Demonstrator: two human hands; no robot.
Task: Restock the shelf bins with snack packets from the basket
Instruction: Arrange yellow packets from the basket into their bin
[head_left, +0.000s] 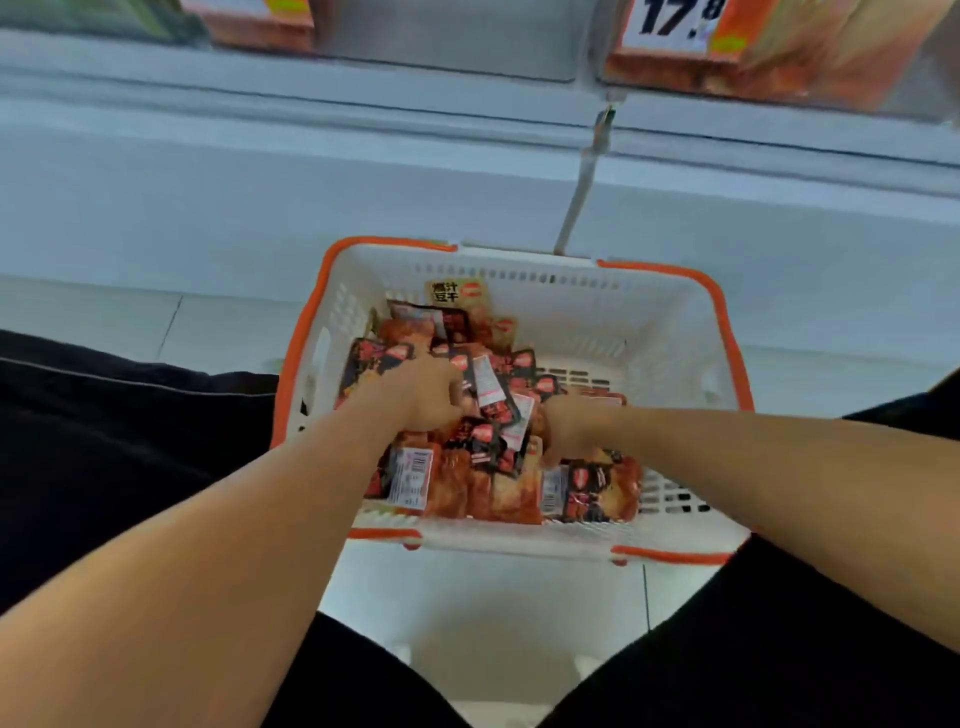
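A white basket with orange rims (675, 332) stands on the floor in front of me, holding several red and black snack packets (498, 488). Both my hands reach down into the pile. My left hand (421, 395) has its fingers curled into the packets at the middle of the heap and grips some of them. My right hand (569, 426) digs in from the right, fingers curled round packets beside the left hand. Shelf bins (779, 57) with orange packets sit at the top, blurred.
A white shelf base (311, 171) runs across behind the basket. A price tag reading 17.8 (675, 21) hangs on the upper right bin. A thin metal hook rod (579, 197) slants down toward the basket's far rim. My dark-clothed knees flank the basket on the tiled floor.
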